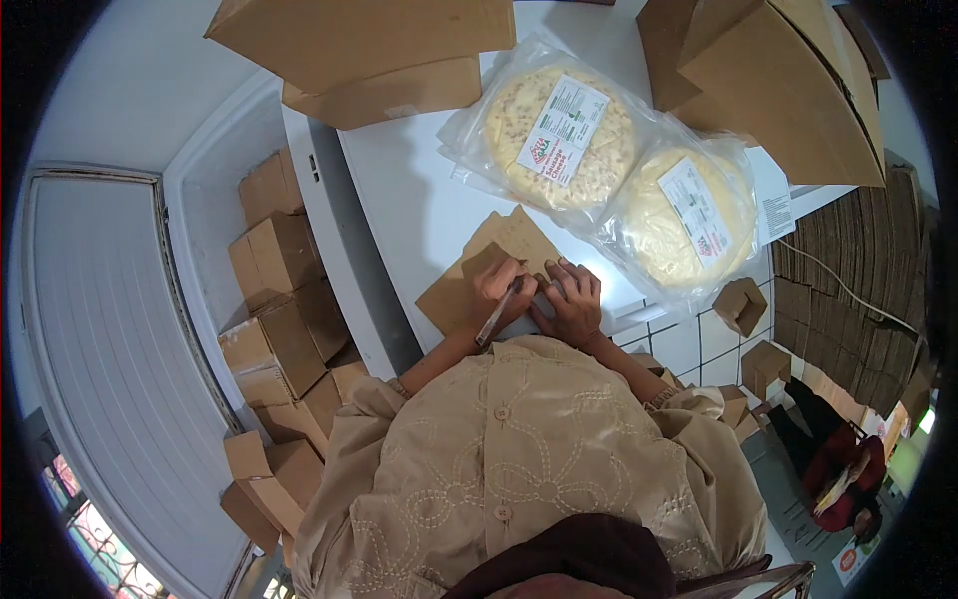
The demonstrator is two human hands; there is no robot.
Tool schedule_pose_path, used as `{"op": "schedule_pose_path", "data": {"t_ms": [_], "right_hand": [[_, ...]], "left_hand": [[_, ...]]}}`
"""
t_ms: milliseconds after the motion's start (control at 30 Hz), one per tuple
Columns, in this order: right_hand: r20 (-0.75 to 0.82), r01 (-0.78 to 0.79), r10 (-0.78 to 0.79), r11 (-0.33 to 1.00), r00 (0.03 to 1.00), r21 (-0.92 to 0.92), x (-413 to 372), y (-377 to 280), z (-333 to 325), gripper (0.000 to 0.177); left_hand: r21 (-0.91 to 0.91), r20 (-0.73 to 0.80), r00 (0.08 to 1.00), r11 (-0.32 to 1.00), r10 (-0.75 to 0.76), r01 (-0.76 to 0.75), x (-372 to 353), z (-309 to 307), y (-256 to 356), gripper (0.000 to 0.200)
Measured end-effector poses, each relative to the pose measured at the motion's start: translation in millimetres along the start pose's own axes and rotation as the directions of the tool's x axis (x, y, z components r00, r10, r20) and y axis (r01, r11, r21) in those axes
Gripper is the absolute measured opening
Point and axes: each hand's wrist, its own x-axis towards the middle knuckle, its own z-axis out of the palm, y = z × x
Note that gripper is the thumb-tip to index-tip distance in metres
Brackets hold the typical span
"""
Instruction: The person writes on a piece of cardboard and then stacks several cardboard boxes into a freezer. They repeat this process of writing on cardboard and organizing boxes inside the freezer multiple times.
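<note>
My left hand (499,287) is closed round a pen (493,321), whose tip end rests near a flat piece of brown cardboard (451,297). Faint writing shows on the cardboard's upper part. My right hand (571,304) lies palm down with its fingers out, by the cardboard's right edge. Beyond my hands, two round pizzas in clear plastic bags lie on the white surface (394,190). The left pizza (504,120) has a label that reads "Sausage Cheese". The other pizza (644,235) looks paler, and its label is too small to read.
Large cardboard boxes stand at the back left (379,60) and the back right (788,90). Several boxes (279,344) are stacked down on the left. Flattened cardboard (848,280) is piled at the right. Another person (833,459) is farther off at the lower right.
</note>
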Motion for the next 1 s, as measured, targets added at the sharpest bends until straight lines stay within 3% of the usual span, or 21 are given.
{"op": "schedule_pose_path", "data": {"t_ms": [600,667,700,733,800,867,900,933,967,1000], "right_hand": [[0.027,-0.009,0.010,0.999,1.000,-0.032,-11.7,0.1,12.2,0.044],[0.056,-0.032,0.036,0.996,0.998,-0.080,-13.0,5.2,12.5,0.046],[0.067,-0.038,0.045,0.994,0.997,-0.100,-13.3,4.0,11.0,0.046],[0.048,-0.035,0.040,0.996,0.998,-0.088,-12.8,3.0,8.2,0.047],[0.014,-0.012,0.012,0.999,1.000,-0.042,-9.7,2.9,3.1,0.047],[-0.037,0.012,-0.012,1.000,0.999,-0.004,-8.5,0.4,-3.6,0.045],[-0.077,0.017,-0.017,1.000,0.997,0.001,-7.5,-1.5,-7.8,0.044],[-0.095,0.011,-0.007,0.999,0.995,0.043,-7.6,-1.1,-8.9,0.044],[-0.133,0.048,-0.045,0.999,0.990,0.015,-6.6,-0.9,-11.6,0.043],[-0.175,0.069,-0.064,0.997,0.982,0.025,-6.0,0.6,-10.6,0.041]], "left_hand": [[-0.025,-0.008,1.000,1.000,0.010,-0.010,-4.6,0.2,-4.5,0.010],[0.027,0.096,0.991,0.995,-0.095,0.093,-12.4,-2.8,-21.9,0.006],[-0.187,0.071,0.964,0.946,-0.257,0.266,0.3,-12.4,0.1,0.006],[-0.328,0.077,0.955,0.897,-0.286,0.295,-7.3,-6.4,-36.1,0.008],[-0.571,0.266,0.716,0.492,-0.646,0.657,9.3,-19.2,-34.2,0.010],[-0.668,0.305,0.715,0.393,-0.629,0.632,27.6,-30.9,-9.5,0.013],[-0.670,0.312,0.739,0.413,-0.598,0.617,33.8,-33.3,-12.2,0.013],[-0.631,0.222,0.888,0.634,-0.403,0.446,40.5,-34.6,-16.9,0.014],[-0.563,0.146,0.975,0.796,-0.170,0.223,49.8,-33.5,-19.8,0.015],[-0.561,0.144,0.980,0.804,-0.139,0.197,64.0,-34.3,-3.3,0.015]]}}
